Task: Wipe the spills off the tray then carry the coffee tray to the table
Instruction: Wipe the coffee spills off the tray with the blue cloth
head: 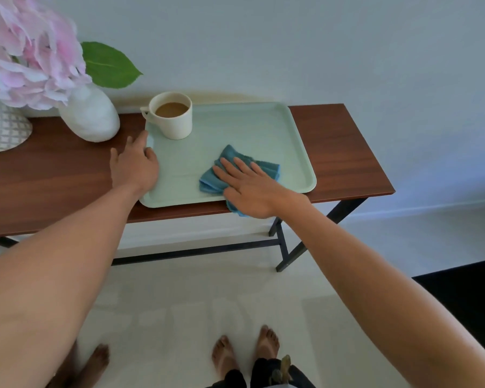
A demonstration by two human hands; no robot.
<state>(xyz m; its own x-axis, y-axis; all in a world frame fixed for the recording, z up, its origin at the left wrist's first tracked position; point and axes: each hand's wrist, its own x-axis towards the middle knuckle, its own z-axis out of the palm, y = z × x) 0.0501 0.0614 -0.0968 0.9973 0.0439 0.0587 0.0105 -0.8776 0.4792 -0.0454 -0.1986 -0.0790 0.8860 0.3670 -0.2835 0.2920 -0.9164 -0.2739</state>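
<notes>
A pale green tray lies on a narrow wooden console table against the wall. In the tray's far left corner stands a cream cup of coffee, upright. A crumpled blue cloth lies on the tray near its front edge. My right hand presses flat on the cloth with fingers spread. My left hand rests on the tray's left rim, fingers curled over the edge. No spill shows on the bare part of the tray.
A white vase with pink flowers and a green leaf stands just left of the tray. A patterned round object sits at the far left. My bare feet stand on a pale floor; a dark mat lies right.
</notes>
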